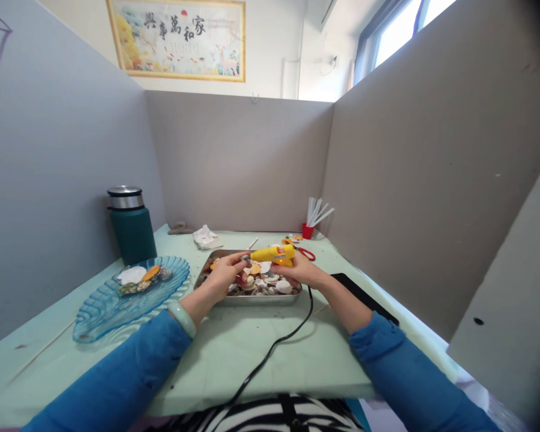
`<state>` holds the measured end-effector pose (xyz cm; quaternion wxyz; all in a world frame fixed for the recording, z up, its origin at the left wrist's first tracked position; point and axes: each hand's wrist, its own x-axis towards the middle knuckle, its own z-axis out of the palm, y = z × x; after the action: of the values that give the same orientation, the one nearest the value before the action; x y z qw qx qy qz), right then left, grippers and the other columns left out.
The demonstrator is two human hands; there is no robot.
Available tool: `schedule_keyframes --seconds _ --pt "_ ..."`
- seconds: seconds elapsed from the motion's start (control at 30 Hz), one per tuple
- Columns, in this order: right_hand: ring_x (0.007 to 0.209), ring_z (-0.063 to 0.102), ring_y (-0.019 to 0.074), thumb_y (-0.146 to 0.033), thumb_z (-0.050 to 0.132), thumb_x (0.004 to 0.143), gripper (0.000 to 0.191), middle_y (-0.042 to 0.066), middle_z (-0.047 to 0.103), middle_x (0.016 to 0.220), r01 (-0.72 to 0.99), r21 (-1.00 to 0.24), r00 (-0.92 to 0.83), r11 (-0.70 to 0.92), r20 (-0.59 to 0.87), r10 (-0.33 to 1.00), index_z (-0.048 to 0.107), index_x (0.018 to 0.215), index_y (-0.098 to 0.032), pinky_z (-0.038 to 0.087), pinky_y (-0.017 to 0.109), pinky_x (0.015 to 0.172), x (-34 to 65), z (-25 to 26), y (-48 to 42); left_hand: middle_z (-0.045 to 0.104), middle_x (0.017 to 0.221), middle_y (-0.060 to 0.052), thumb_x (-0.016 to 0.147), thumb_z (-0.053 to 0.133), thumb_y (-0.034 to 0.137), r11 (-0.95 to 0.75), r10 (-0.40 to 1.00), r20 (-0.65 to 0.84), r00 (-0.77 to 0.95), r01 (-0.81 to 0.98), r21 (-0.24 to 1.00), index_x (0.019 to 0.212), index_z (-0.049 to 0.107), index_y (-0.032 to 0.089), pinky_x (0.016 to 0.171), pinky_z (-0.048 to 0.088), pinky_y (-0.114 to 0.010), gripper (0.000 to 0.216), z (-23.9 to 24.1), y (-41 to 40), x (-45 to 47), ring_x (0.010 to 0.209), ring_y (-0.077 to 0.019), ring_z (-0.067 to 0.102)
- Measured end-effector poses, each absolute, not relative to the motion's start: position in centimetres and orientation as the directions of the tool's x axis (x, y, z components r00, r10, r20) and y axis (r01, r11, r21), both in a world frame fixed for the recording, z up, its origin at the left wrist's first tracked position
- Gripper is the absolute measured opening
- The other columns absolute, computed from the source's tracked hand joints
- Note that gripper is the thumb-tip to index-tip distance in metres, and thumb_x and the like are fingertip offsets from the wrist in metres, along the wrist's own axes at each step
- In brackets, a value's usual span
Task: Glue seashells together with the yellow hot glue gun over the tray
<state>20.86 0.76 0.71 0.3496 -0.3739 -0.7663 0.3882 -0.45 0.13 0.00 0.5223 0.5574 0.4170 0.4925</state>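
My right hand is closed around a yellow hot glue gun, its nozzle pointing left and a small orange light glowing on its side. Its black cord runs down over the table's front edge. My left hand pinches a small greyish shell right at the nozzle tip; the fingers partly hide it. Both hands are above a metal tray of mixed seashells. A blue glass shell-shaped plate on the left holds a white shell, an orange one and several others.
Behind the plate stands a green thermos. Crumpled white paper lies at the back. At back right are a red cup of glue sticks and red-handled scissors. A black flat object lies right; a thin stick lies left.
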Motion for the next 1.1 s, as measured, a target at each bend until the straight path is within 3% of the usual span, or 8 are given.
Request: schedule_keyframes --seconds 0.27,0.6,0.77,1.1 --pt "0.034 0.035 0.0049 -0.037 0.063 0.073 0.023 -0.009 0.041 0.040 0.310 -0.856 -0.472 0.413 0.238 0.848 0.056 0.080 -0.016 0.030 0.016 0.035 20.95 0.77 0.85 0.059 0.074 -0.003 0.076 0.056 0.015 -0.115 0.984 0.128 0.126 -0.110 0.987 0.109 0.058 0.011 0.043 0.044 -0.020 0.034 -0.09 0.46 -0.60 0.042 -0.0048 0.049" --pt "0.033 0.034 0.0043 -0.037 0.063 0.074 0.022 -0.010 0.040 0.040 0.316 -0.851 -0.475 0.420 0.241 0.846 0.056 0.079 -0.017 0.030 0.016 0.036 20.93 0.73 0.81 0.059 0.074 -0.003 0.075 0.057 0.015 -0.106 0.983 0.125 0.136 -0.136 0.985 0.111 0.058 0.011 0.043 0.044 -0.020 0.037 -0.26 0.60 -0.67 0.044 -0.0048 0.048" --pt "0.033 0.035 0.0045 -0.036 0.062 0.074 0.021 -0.009 0.041 0.041 0.312 -0.849 -0.486 0.427 0.244 0.840 0.055 0.079 -0.017 0.031 0.016 0.035 20.78 0.91 0.58 0.054 0.059 0.000 0.074 0.058 0.016 -0.097 0.978 0.112 0.174 -0.088 0.991 0.115 0.057 0.010 0.044 0.043 -0.020 0.041 -0.21 0.58 -0.66 0.043 -0.0064 0.048" --pt "0.036 0.035 0.0059 -0.042 0.060 0.076 0.025 -0.008 0.039 0.042 0.326 -0.838 -0.477 0.438 0.254 0.842 0.055 0.079 -0.017 0.032 0.018 0.038 20.68 0.79 0.69 0.054 0.059 0.001 0.072 0.062 0.020 -0.083 0.982 0.092 0.167 -0.060 0.995 0.104 0.061 0.010 0.043 0.042 -0.020 0.033 0.10 0.19 -0.45 0.041 -0.0062 0.048"
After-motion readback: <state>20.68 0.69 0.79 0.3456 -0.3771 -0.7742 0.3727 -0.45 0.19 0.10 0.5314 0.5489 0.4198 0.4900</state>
